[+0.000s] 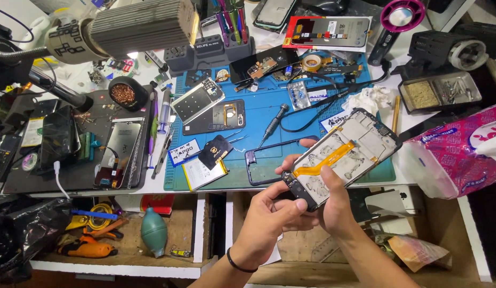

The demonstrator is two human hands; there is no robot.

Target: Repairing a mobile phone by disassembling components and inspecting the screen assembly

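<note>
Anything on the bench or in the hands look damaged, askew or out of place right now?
Nothing looks broken. The opened phone sits tilted between the left hand and right hand, its orange flex cable exposed. A loose phone frame and battery lie askew on the blue mat. A crumpled tissue sits near its edge.

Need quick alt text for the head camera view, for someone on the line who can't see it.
Both hands hold an opened smartphone frame with an orange flex cable over a blue repair mat: the left hand at its lower end, the right hand alongside. Around it lie a screwdriver, phone parts, a battery and a pink tissue pack.
</note>
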